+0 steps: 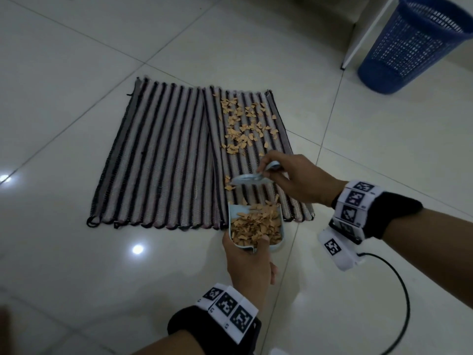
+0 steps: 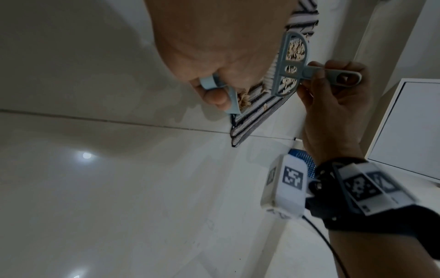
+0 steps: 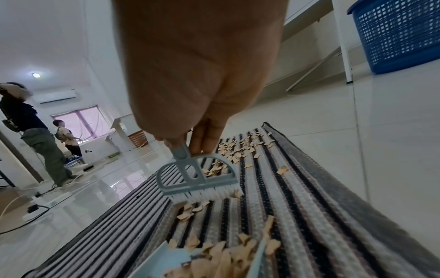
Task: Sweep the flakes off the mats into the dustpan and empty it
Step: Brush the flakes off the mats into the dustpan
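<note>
Two striped mats lie side by side on the tile floor, the left mat (image 1: 158, 155) bare. Tan flakes (image 1: 245, 126) are scattered over the far half of the right mat (image 1: 256, 198). My left hand (image 1: 252, 260) grips the handle of a light blue dustpan (image 1: 232, 212), heaped with flakes, at that mat's near edge. My right hand (image 1: 281, 172) holds a small grey-blue brush (image 1: 247, 179) by its handle. The brush's white bristles (image 3: 207, 195) rest on the mat just beyond the dustpan (image 3: 152, 263), with a few flakes (image 3: 190, 210) in front of them.
A blue mesh basket (image 1: 414, 44) stands on the floor at the far right, beside a white furniture leg (image 1: 366, 37). A black cable (image 1: 399, 298) trails from my right wrist. Two people (image 3: 38, 135) and floor cables (image 3: 47, 203) are far off to the left.
</note>
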